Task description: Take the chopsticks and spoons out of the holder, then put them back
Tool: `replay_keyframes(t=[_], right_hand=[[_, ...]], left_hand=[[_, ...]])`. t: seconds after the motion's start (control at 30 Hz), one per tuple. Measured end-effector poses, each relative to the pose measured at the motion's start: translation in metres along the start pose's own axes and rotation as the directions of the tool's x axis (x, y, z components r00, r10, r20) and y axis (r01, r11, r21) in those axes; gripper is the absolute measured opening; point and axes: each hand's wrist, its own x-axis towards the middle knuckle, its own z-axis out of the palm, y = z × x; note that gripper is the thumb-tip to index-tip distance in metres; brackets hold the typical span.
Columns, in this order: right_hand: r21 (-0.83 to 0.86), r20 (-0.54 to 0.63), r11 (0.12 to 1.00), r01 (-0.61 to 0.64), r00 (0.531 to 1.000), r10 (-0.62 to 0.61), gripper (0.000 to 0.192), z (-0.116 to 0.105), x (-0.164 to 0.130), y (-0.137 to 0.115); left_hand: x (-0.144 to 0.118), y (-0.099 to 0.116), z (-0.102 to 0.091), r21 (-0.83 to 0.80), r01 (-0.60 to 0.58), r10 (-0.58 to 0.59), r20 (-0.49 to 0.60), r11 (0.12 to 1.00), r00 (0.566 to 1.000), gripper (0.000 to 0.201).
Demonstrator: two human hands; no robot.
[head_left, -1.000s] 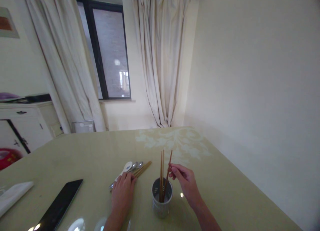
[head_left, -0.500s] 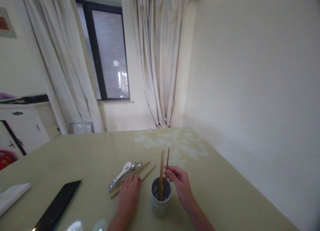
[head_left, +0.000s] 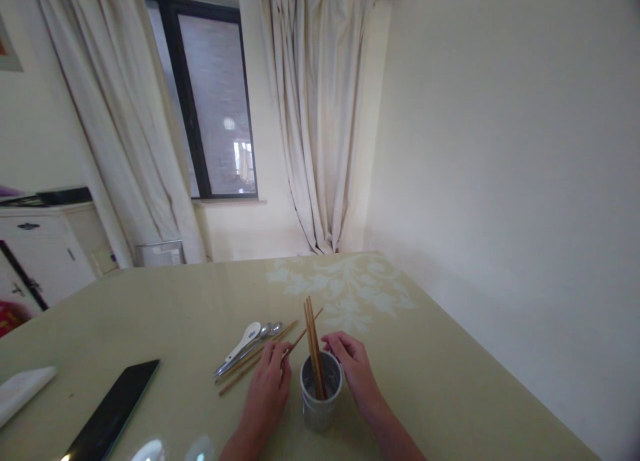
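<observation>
Wooden chopsticks [head_left: 313, 344] are seen standing bunched in a grey cup [head_left: 321, 394], their tips down inside and their upper ends leaning a little to the left against its rim, as slender sticks do when dropped into a holder wider than the bundle. The cup is placed on a pale green table [head_left: 150, 308] and is flanked closely by both hands. Just to the right of the cup the right hand [head_left: 356, 371] is held with its fingers loosely curled near the rim; nothing is gripped by it, so far as can be told. Just to the left of the cup a single chopstick [head_left: 270, 364] is pinched in the fingertips of the left hand [head_left: 266, 393], lifted at a slant so that its far end points up past the cup. Further left of the cup, a white ceramic spoon [head_left: 245, 340], metal spoons [head_left: 265, 332] and more chopsticks are laid flat in a loose row. Well to the left of the cup a dark phone [head_left: 113, 411] and a white folded cloth [head_left: 23, 389] are found.
</observation>
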Motion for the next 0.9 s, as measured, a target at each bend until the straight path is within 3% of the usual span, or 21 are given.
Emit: replay_keyframes(t=[0.1, 0.17, 0.27, 0.33, 0.43, 0.53, 0.6, 0.67, 0.77, 0.9], right_hand=[[0.076, -0.019, 0.994, -0.079, 0.997, 0.081, 0.054, 0.004, 0.002, 0.008], [0.143, 0.043, 0.982, -0.127, 0.992, 0.122, 0.055, 0.007, 0.003, 0.012], [0.177, 0.132, 0.973, -0.147, 0.983, 0.124, 0.05, 0.011, 0.002, 0.013], [0.158, 0.112, 0.981, -0.114, 0.989, 0.097, 0.048, 0.01, 0.003, 0.01], [0.132, -0.082, 0.991, 0.007, 0.997, 0.004, 0.05, 0.0, 0.007, 0.001], [0.145, -0.357, 0.973, 0.182, 0.926, -0.12, 0.05, -0.021, 0.015, -0.011], [0.188, -0.469, 0.942, 0.277, 0.868, -0.162, 0.048, -0.038, 0.019, -0.019], [0.269, -0.508, 0.912, 0.309, 0.85, -0.138, 0.048, -0.049, 0.019, -0.027], [0.351, -0.439, 0.896, 0.274, 0.893, -0.101, 0.046, -0.051, 0.015, -0.034], [0.225, -0.19, 0.954, 0.2, 0.969, -0.158, 0.041, -0.035, 0.005, -0.036]], left_hand=[[-0.001, 0.007, 0.002, -0.152, -0.027, 0.035, 0.048, 0.988, 0.998, 0.034], [-0.002, 0.012, 0.003, -0.23, -0.032, 0.06, 0.116, 0.973, 0.991, 0.034], [-0.004, 0.018, 0.004, -0.297, -0.025, 0.079, 0.171, 0.955, 0.982, 0.032], [-0.004, 0.02, 0.004, -0.312, -0.024, 0.083, 0.178, 0.95, 0.981, 0.031], [-0.004, 0.02, 0.0, -0.297, -0.022, 0.057, 0.109, 0.955, 0.992, 0.035], [-0.005, 0.024, -0.004, -0.294, 0.018, -0.016, 0.009, 0.956, 1.0, 0.044], [-0.008, 0.028, -0.004, -0.358, 0.073, -0.072, 0.016, 0.931, 0.997, 0.054], [-0.011, 0.034, -0.002, -0.463, 0.153, -0.125, 0.09, 0.873, 0.988, 0.062], [-0.013, 0.04, 0.003, -0.589, 0.256, -0.158, 0.213, 0.767, 0.964, 0.066], [-0.014, 0.042, 0.003, -0.632, 0.298, -0.166, 0.26, 0.715, 0.951, 0.06]])
